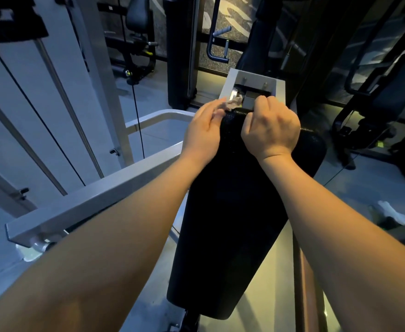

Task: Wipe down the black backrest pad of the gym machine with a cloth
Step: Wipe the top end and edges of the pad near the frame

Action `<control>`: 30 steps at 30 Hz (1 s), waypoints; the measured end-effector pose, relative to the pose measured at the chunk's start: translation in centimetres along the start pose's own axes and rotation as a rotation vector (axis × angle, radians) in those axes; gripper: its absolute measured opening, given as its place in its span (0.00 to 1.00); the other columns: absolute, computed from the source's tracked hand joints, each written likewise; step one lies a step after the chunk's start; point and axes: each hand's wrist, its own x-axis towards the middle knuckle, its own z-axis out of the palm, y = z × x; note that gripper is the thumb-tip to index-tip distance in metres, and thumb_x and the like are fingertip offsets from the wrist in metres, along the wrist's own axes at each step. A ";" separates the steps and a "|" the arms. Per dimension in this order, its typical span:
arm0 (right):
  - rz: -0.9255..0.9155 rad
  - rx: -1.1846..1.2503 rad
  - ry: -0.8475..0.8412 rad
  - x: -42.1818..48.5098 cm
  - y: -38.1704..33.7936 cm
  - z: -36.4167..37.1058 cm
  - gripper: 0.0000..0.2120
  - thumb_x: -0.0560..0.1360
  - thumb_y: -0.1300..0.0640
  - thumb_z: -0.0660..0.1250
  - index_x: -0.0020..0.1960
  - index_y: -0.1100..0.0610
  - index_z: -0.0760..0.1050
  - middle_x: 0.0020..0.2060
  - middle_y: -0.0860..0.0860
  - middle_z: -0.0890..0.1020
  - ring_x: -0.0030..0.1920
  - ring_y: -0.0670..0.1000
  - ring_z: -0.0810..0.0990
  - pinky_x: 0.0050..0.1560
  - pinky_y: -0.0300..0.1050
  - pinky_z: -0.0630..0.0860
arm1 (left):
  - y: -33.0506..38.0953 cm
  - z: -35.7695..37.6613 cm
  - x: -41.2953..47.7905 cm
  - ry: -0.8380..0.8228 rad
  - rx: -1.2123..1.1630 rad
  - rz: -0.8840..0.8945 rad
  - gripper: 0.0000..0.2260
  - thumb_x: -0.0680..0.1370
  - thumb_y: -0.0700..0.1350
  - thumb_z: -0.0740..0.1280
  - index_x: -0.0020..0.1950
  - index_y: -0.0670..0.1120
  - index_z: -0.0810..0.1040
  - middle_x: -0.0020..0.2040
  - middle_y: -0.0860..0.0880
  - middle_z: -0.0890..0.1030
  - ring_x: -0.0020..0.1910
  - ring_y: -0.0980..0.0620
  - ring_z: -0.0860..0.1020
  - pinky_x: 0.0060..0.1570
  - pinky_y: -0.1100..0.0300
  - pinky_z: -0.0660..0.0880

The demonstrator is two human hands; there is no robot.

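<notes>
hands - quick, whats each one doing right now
Left hand: on the top corner of the backrest pad, with the cloth at its fingertips.
Right hand: closed over the pad's top edge.

The black backrest pad (232, 212) carries both hands: the left hand (203, 133) presses a crumpled cloth (232, 104) at its top edge, and the right hand (272, 128) grips that edge beside it.
</notes>
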 end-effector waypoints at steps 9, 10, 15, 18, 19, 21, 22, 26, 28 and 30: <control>-0.005 -0.006 0.006 0.0 0.1 0.0 0.09 0.76 0.54 0.60 0.44 0.57 0.76 0.37 0.55 0.79 0.33 0.58 0.76 0.36 0.44 0.60 | -1.2 -0.7 0.5 0.008 -0.184 -0.271 0.19 0.86 0.55 0.51 0.62 0.52 0.79 0.55 0.52 0.82 0.56 0.55 0.78 0.58 0.55 0.74; -0.007 -0.014 0.011 0.0 0.2 0.0 0.09 0.76 0.54 0.60 0.44 0.57 0.76 0.37 0.55 0.79 0.33 0.58 0.76 0.36 0.44 0.60 | -1.3 -0.7 0.7 -0.008 -0.213 -0.255 0.18 0.86 0.56 0.51 0.64 0.54 0.78 0.56 0.53 0.83 0.58 0.55 0.79 0.60 0.55 0.74; -0.031 -0.018 0.037 -0.1 0.1 0.3 0.10 0.75 0.54 0.59 0.43 0.57 0.76 0.36 0.55 0.79 0.33 0.58 0.77 0.35 0.44 0.60 | -7.0 -0.2 -5.5 -0.010 -0.115 -0.491 0.18 0.86 0.52 0.53 0.48 0.49 0.81 0.42 0.51 0.82 0.45 0.52 0.79 0.44 0.58 0.73; -0.027 -0.011 0.090 -0.2 0.2 0.5 0.09 0.74 0.54 0.59 0.42 0.57 0.76 0.35 0.55 0.78 0.32 0.59 0.76 0.35 0.43 0.59 | -10.0 0.5 -10.5 0.021 -0.071 -0.640 0.15 0.82 0.39 0.56 0.35 0.49 0.70 0.33 0.51 0.72 0.38 0.47 0.71 0.34 0.54 0.63; -0.023 -0.016 0.093 -0.2 0.2 0.5 0.10 0.74 0.54 0.59 0.42 0.58 0.76 0.35 0.55 0.79 0.32 0.59 0.76 0.34 0.44 0.60 | -10.6 0.8 -11.2 0.032 -0.062 -0.664 0.15 0.81 0.38 0.56 0.35 0.49 0.69 0.33 0.51 0.72 0.37 0.48 0.70 0.34 0.54 0.63; -0.025 -0.006 0.085 -0.2 0.1 0.6 0.10 0.74 0.54 0.59 0.43 0.58 0.76 0.36 0.56 0.79 0.33 0.60 0.77 0.34 0.46 0.63 | -10.9 1.0 -11.4 0.069 -0.081 -0.692 0.14 0.82 0.39 0.56 0.41 0.47 0.75 0.37 0.50 0.76 0.39 0.49 0.73 0.37 0.55 0.66; -0.029 -0.002 0.082 -0.2 0.1 0.7 0.10 0.74 0.54 0.59 0.43 0.58 0.76 0.36 0.56 0.79 0.34 0.60 0.77 0.34 0.46 0.63 | -11.1 1.1 -11.2 0.094 -0.107 -0.703 0.13 0.84 0.42 0.56 0.46 0.45 0.79 0.40 0.49 0.79 0.42 0.50 0.75 0.40 0.55 0.68; -0.024 -0.017 0.083 -0.3 0.3 0.8 0.10 0.74 0.54 0.59 0.44 0.58 0.76 0.37 0.56 0.80 0.34 0.60 0.77 0.35 0.45 0.61 | -8.2 1.3 -10.1 0.178 -0.179 -0.589 0.21 0.85 0.55 0.53 0.56 0.44 0.81 0.48 0.50 0.83 0.49 0.52 0.79 0.48 0.55 0.74; -0.022 -0.020 0.070 -0.3 0.2 0.8 0.11 0.74 0.53 0.59 0.44 0.58 0.77 0.38 0.56 0.80 0.35 0.60 0.78 0.36 0.46 0.62 | -6.3 1.4 -10.0 0.205 -0.171 -0.428 0.19 0.86 0.55 0.52 0.54 0.47 0.79 0.48 0.54 0.82 0.48 0.58 0.79 0.50 0.61 0.74; -0.012 -0.015 0.056 -0.1 0.2 0.7 0.11 0.74 0.53 0.59 0.44 0.58 0.77 0.38 0.56 0.80 0.35 0.60 0.78 0.35 0.46 0.62 | -5.7 2.0 -10.8 0.153 -0.083 -0.323 0.14 0.86 0.53 0.53 0.56 0.51 0.76 0.54 0.54 0.80 0.52 0.61 0.77 0.53 0.64 0.73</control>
